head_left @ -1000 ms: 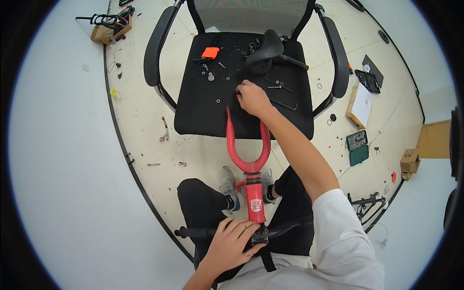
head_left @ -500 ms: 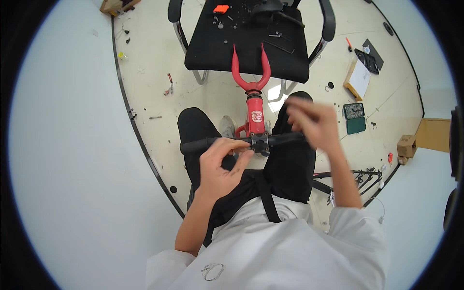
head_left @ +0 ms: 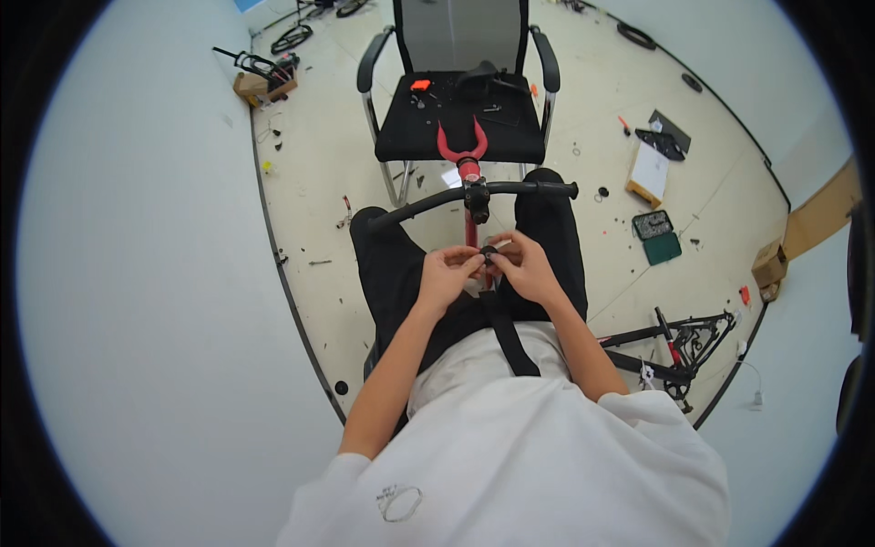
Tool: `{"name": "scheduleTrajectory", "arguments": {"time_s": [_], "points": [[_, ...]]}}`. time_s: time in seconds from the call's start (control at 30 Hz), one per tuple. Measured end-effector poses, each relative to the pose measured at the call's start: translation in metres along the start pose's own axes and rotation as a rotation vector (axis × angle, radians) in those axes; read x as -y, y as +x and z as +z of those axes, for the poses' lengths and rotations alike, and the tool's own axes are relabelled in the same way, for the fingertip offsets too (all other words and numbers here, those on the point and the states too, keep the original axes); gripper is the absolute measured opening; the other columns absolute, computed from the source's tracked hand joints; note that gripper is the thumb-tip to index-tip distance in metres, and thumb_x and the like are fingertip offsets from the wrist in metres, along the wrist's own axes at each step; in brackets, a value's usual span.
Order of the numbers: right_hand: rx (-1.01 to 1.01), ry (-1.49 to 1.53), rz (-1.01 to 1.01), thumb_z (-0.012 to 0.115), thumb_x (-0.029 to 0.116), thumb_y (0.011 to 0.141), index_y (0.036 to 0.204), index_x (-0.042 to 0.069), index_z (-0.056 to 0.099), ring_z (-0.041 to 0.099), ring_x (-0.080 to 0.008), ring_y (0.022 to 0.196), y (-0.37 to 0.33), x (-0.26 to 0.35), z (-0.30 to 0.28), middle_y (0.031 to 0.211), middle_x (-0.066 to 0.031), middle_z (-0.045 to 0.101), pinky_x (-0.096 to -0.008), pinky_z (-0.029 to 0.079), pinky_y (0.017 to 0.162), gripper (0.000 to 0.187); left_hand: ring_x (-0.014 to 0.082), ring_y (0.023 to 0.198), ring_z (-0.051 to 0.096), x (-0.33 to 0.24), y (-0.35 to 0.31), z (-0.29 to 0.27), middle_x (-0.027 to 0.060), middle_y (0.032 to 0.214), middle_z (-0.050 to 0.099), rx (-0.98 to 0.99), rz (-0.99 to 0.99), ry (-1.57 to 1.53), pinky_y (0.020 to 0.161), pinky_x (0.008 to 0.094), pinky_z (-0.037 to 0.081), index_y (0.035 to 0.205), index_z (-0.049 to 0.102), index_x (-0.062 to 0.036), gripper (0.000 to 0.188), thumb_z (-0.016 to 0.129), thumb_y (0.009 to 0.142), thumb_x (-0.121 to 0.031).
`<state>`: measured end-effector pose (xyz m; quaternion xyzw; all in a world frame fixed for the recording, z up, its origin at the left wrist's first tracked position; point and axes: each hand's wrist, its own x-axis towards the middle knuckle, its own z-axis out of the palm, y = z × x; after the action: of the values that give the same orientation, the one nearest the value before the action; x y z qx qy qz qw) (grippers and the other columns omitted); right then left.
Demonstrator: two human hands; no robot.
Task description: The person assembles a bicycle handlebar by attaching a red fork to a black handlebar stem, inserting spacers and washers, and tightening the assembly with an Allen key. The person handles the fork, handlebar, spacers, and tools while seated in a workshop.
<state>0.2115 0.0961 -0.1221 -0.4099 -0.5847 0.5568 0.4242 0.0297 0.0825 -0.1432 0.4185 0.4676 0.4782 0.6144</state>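
Pinching a small dark part (head_left: 489,253) between fingertips of left hand (head_left: 443,276) and right hand (head_left: 530,269), both clamped on it, above the lap, nearer than the black handlebar (head_left: 427,203). To the right, lying on pale tiled floor (head_left: 314,208): black bike frame (head_left: 679,365). Ahead, handlebar spanning knee to knee, with red fork (head_left: 445,146) pointing toward black chair (head_left: 406,146). On its seat: orange piece (head_left: 420,86), dark saddle (head_left: 476,80). Right floor: open green case (head_left: 662,247), white-topped box (head_left: 647,171); farther, black tyre (head_left: 636,36). Far left: cardboard box (head_left: 251,87) beside white wall (head_left: 137,273).

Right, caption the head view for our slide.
Left hand and right hand pinch a small dark part near the handlebar.
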Motion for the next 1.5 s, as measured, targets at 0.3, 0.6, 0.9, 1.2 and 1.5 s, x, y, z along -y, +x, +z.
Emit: {"name": "scheduleTrajectory", "arguments": {"time_s": [0.3,0.6,0.9,1.2,1.5], "points": [[-0.115,-0.196,-0.133,0.07,0.005,0.085,0.097,-0.007,0.068,0.071,-0.0169,0.076,0.048,-0.038,-0.016,0.084,-0.0122,0.072,-0.0281,0.057,0.067,0.017,0.0149,0.077,0.068,0.01,0.044,-0.002,0.0096,0.088,0.071,-0.093,0.24,0.308,0.073,0.0277,0.056,0.1,0.069,0.0066,0.017,0.069,0.089,-0.006],[-0.39,-0.39,-0.223,0.073,0.006,0.082,0.084,-0.005,0.068,0.071,-0.015,0.069,0.057,-0.053,0.012,0.074,-0.0118,0.071,-0.0264,0.054,0.064,0.012,0.0146,0.075,0.067,0.056,0.07,-0.004,0.0087,0.084,0.07,-0.286,0.341,0.132,0.072,0.0285,0.056,0.098,0.068,0.0077,0.016,0.069,0.089,-0.005],[-0.459,-0.339,-0.339,0.072,0.004,0.081,0.083,-0.004,0.066,0.07,-0.0205,0.067,0.062,-0.05,0.012,0.073,-0.0143,0.068,-0.0295,0.053,0.062,0.011,0.0143,0.073,0.068,0.038,0.07,0.014,0.0103,0.082,0.071,-0.397,0.368,0.134,0.07,0.0275,0.057,0.094,0.069,0.0079,0.014,0.07,0.087,-0.004],[-0.258,-0.713,-0.403,0.075,0.007,0.076,0.079,-0.003,0.066,0.068,-0.0257,0.062,0.081,-0.028,0.002,0.07,-0.0158,0.067,-0.0311,0.053,0.061,0.014,0.0144,0.075,0.069,0.046,0.076,0.006,0.0107,0.084,0.072,-0.462,0.454,0.267,0.072,0.0271,0.055,0.096,0.069,0.007,0.017,0.072,0.086,-0.007],[-0.143,-0.555,-0.181,0.073,0.007,0.075,0.081,-0.004,0.069,0.07,-0.0266,0.066,0.08,-0.022,-0.019,0.073,-0.0186,0.069,-0.0338,0.054,0.063,0.013,0.0179,0.069,0.07,0.029,0.061,0.025,0.0159,0.076,0.071,-0.54,0.504,0.369,0.065,0.028,0.052,0.093,0.073,0.0037,0.016,0.074,0.083,-0.01]]}}
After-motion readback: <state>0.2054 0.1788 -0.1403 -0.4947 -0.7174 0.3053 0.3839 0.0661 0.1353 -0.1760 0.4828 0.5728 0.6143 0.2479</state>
